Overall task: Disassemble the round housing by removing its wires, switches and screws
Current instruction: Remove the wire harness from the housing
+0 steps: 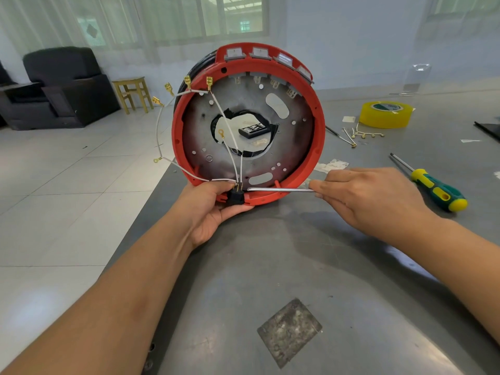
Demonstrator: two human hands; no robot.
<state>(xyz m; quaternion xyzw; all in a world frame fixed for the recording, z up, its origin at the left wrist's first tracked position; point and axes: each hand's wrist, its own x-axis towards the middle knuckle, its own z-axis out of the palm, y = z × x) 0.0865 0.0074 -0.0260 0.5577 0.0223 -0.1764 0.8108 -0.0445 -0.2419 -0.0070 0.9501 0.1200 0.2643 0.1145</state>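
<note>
The round red housing (319,136) stands on its edge on the grey metal table, its open side with a grey metal plate (284,147) facing me. Several white wires (227,125) with brass terminals hang loose from its left rim and run down to a black switch (236,198) at the bottom rim. My left hand (213,209) grips the rim around that switch. My right hand (370,198) holds a metal screwdriver shaft (278,189) whose tip touches the housing beside the switch. Grey sockets (259,54) line the top rim.
A green and yellow screwdriver (435,189) lies right of my right hand. Behind it sit a roll of yellow tape (385,115) and removed wires with terminals (365,134). The table's left edge (151,190) drops to a tiled floor with a black armchair (62,85) and stool (132,94).
</note>
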